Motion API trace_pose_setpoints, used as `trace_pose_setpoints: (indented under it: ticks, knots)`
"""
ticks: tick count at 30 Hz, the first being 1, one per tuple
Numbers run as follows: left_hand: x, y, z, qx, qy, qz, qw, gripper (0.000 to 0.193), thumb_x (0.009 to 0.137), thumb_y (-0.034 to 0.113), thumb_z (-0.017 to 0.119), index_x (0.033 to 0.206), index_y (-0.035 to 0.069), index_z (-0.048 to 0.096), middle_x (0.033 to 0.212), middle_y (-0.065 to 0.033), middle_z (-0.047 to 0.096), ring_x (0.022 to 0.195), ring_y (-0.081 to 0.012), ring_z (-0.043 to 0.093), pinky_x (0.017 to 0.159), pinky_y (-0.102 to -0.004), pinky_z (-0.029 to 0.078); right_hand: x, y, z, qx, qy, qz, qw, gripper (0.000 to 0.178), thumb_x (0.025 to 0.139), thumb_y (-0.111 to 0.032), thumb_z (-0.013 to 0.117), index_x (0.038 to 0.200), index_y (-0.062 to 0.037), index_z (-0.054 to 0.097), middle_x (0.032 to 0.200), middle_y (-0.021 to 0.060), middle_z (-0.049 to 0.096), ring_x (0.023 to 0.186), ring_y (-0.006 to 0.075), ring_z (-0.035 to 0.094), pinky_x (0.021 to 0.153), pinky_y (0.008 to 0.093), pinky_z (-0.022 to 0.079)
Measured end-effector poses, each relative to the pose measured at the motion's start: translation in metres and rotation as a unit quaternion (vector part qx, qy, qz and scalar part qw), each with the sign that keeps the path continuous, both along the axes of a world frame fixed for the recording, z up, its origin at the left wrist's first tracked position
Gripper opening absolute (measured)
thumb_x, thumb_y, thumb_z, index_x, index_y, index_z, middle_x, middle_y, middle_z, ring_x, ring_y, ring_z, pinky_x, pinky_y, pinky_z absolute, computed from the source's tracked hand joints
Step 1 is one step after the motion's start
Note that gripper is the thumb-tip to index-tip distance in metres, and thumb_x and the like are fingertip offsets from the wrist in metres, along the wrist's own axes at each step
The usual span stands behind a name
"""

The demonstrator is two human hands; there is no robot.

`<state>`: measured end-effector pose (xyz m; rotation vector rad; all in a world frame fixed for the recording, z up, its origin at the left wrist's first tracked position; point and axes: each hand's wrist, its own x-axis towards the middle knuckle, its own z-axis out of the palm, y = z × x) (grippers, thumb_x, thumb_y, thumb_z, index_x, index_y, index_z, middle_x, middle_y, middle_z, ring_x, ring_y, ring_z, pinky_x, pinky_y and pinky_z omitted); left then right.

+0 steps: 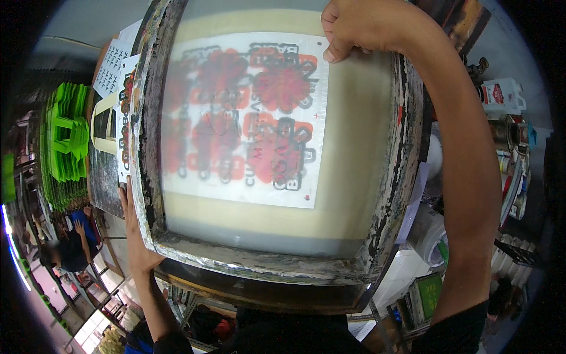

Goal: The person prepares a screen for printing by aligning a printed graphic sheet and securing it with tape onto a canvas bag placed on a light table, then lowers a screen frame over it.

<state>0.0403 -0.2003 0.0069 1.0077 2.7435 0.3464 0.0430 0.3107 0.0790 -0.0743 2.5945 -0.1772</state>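
A screen-printing frame (265,264) with worn, paint-crusted edges lies before me, its pale yellowish mesh (359,147) stretched across. A sheet with red and black print (259,203) shows through the mesh, blurred toward its left side. My right hand (359,29) is at the sheet's upper right corner, fingers curled and thumb tip pointing down at it; whether anything is pinched in them is hidden. My left hand (140,245) grips the frame's lower left corner, fingers along its outer side. Their tips reach the lower end of a printed white strip (124,159).
Bright green cut pieces (71,133) hang in a stack at the left. At the right are a white jug (503,95), cans (504,134) and a clear plastic container (428,236). Another person (71,248) is at the lower left. A dark board (236,289) sits beneath the frame.
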Motion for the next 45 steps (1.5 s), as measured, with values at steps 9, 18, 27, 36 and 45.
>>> trace_pose_setpoints:
  ticks: [9, 18, 27, 36, 45]
  knots:
    - [-0.003, -0.009, -0.005, 0.010, 0.003, -0.012, 1.000, 0.114, 0.072, 0.073, 0.077, 0.159, 0.010, 0.039, 0.168, -0.0252, 0.026, 0.156, -0.0514, 0.013, 0.124, -0.0634, 0.018, 0.000, 0.002, -0.006, -0.005, 0.035, 0.021, 0.999, 0.037, 0.084, -0.029, 0.078, 0.094, 0.0060, 0.077, 0.090, 0.0226, 0.074, 0.086, 0.0377, 0.070, 0.082, 0.0463, 0.054]
    - [-0.002, -0.011, -0.005, -0.005, -0.001, -0.006, 1.000, 0.109, 0.074, 0.075, 0.074, 0.156, 0.009, 0.045, 0.166, -0.0269, 0.028, 0.156, -0.0521, 0.014, 0.124, -0.0644, 0.017, 0.004, -0.003, 0.001, -0.019, 0.019, -0.056, 0.998, 0.036, 0.083, -0.029, 0.079, 0.093, 0.0055, 0.077, 0.090, 0.0228, 0.074, 0.085, 0.0384, 0.071, 0.082, 0.0464, 0.054]
    - [-0.002, -0.007, -0.003, 0.008, -0.016, 0.003, 1.000, 0.110, 0.074, 0.076, 0.072, 0.156, 0.009, 0.045, 0.165, -0.0273, 0.030, 0.156, -0.0517, 0.014, 0.125, -0.0642, 0.016, 0.002, -0.002, -0.001, -0.004, 0.019, -0.018, 1.000, 0.037, 0.084, -0.030, 0.078, 0.094, 0.0058, 0.077, 0.089, 0.0235, 0.074, 0.087, 0.0386, 0.071, 0.082, 0.0465, 0.054]
    - [-0.003, -0.012, -0.005, 0.004, -0.007, -0.006, 1.000, 0.109, 0.074, 0.078, 0.072, 0.156, 0.010, 0.046, 0.166, -0.0267, 0.029, 0.156, -0.0517, 0.014, 0.125, -0.0644, 0.015, 0.003, -0.004, 0.003, -0.004, 0.007, -0.031, 0.999, 0.036, 0.084, -0.028, 0.078, 0.094, 0.0064, 0.077, 0.090, 0.0241, 0.074, 0.087, 0.0386, 0.071, 0.082, 0.0469, 0.054]
    - [-0.002, -0.011, -0.006, 0.012, 0.002, -0.016, 1.000, 0.116, 0.070, 0.080, 0.073, 0.158, 0.011, 0.043, 0.169, -0.0254, 0.024, 0.157, -0.0513, 0.012, 0.126, -0.0633, 0.012, 0.005, -0.005, 0.002, -0.021, 0.011, -0.064, 0.998, 0.036, 0.082, -0.028, 0.079, 0.095, 0.0055, 0.077, 0.092, 0.0229, 0.075, 0.087, 0.0380, 0.071, 0.083, 0.0466, 0.054]
